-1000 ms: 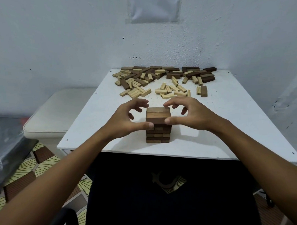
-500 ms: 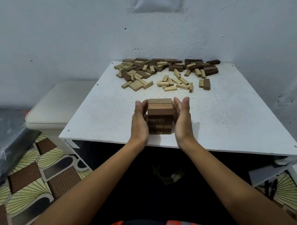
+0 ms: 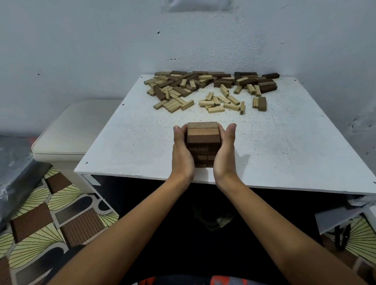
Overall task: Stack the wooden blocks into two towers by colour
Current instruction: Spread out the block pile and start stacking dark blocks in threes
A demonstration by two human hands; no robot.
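A short tower of dark brown blocks (image 3: 203, 135) stands near the front edge of the white table (image 3: 129, 145), several layers high. My left hand (image 3: 181, 152) presses flat against its left side and my right hand (image 3: 224, 151) presses flat against its right side, fingers straight and pointing away from me. A loose heap of dark and light wooden blocks (image 3: 210, 87) lies scattered at the back of the table by the wall. Light blocks (image 3: 222, 103) lie nearest the tower.
A cream padded stool (image 3: 74, 130) stands left of the table. A grey wall rises right behind the table and along its right side. Patterned floor shows at lower left. A dark chair seat sits below the table's front edge.
My hands went from pinching the top layer with curled fingers to pressing flat on both sides of the tower. The view tilted down.
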